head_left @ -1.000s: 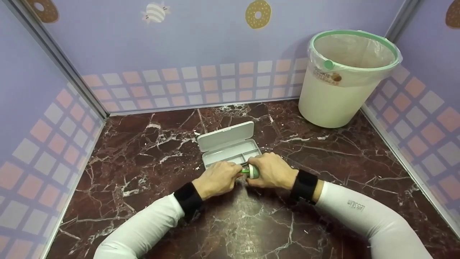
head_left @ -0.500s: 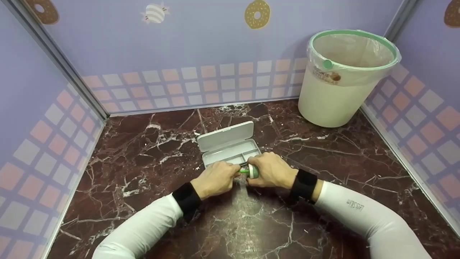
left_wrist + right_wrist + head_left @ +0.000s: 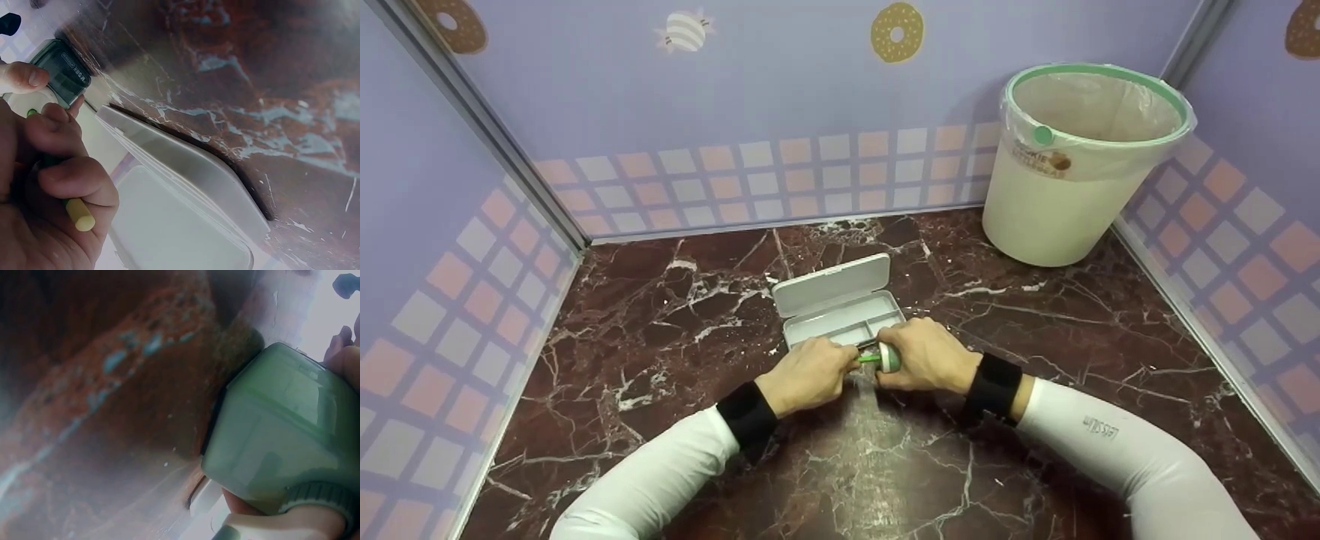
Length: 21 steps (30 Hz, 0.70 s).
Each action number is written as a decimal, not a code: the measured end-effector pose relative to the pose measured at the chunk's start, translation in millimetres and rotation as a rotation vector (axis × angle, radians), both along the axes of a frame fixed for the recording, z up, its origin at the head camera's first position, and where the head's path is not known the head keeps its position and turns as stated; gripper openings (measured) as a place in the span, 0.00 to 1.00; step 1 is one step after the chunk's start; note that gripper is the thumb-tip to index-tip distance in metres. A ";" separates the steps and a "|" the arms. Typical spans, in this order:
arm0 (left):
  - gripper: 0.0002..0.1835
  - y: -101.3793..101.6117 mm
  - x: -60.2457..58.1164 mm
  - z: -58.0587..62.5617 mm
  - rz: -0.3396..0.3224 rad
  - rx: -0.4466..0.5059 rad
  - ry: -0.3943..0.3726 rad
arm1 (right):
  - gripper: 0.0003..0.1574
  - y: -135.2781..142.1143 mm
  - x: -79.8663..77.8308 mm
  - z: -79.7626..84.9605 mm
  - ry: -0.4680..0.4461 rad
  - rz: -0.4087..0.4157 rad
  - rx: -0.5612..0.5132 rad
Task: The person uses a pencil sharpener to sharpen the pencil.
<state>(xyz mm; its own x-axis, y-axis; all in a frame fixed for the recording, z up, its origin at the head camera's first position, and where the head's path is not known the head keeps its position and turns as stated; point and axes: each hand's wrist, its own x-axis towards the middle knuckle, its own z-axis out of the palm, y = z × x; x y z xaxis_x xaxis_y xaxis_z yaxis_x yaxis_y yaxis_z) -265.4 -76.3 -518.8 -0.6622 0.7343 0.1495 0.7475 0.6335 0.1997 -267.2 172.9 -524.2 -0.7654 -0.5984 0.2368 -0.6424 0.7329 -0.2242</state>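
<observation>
Gripping a slim green pencil (image 3: 870, 358) near the centre of the frame, my left hand (image 3: 808, 371) has its fingers curled round the shaft; in the left wrist view the yellow end (image 3: 83, 220) pokes out below them. I judge the pencil light and stiff, smooth enough to twist in a loose hold and most fragile at its point, so I would hold it along the shaft and straight. Just beyond that hand, at mid-frame, an open grey pencil case (image 3: 844, 313) lies on the dark marbled tabletop (image 3: 645, 360), its lid raised and its compartments showing. I cannot tell whether my hand touches its near edge. Slightly right of centre is what looks like a green-and-white sharpener (image 3: 894, 358). The pencil runs up to its white face, though how far the point goes in is hidden. It seems to be hard, slick plastic, fairly light for its bulk, best held firmly round the box and clear of the ribbed knob (image 3: 318, 495). My right hand (image 3: 930, 356) is clamped round it, fingers wrapped close; I cannot tell if its base meets the table. In the upper right stands a tall cream bin (image 3: 1057, 217) with a green rim, well apart from both hands.
</observation>
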 end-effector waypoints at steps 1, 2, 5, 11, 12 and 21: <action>0.13 -0.1 0.0 0.3 0.002 -0.005 -0.004 | 0.25 -0.1 0.2 0.1 0.001 -0.001 0.000; 0.13 -0.2 0.1 0.5 0.003 -0.008 -0.007 | 0.25 -0.3 0.4 0.3 0.001 -0.001 0.000; 0.13 -0.7 0.0 1.2 0.011 -0.018 -0.026 | 0.26 -0.7 1.0 1.1 -0.001 -0.003 -0.001; 0.11 -2.2 -1.8 0.7 0.014 -0.014 -0.057 | 0.26 -1.0 1.0 1.8 -0.011 -0.008 0.007; 0.11 -2.5 -2.0 0.6 0.013 -0.013 -0.058 | 0.25 -0.9 1.1 1.8 -0.015 -0.010 0.007; 0.09 -7.9 -2.3 1.5 0.004 0.003 -0.074 | 0.26 -0.3 2.5 0.3 -0.023 -0.019 -0.004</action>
<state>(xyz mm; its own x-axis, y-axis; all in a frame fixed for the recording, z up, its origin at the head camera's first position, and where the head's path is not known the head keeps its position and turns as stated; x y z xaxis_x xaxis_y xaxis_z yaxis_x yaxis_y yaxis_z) -267.7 -84.2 -517.3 -0.6745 0.7312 0.1022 0.7280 0.6358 0.2565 -264.7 172.6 -523.8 -0.7817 -0.5831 0.2210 -0.6232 0.7438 -0.2416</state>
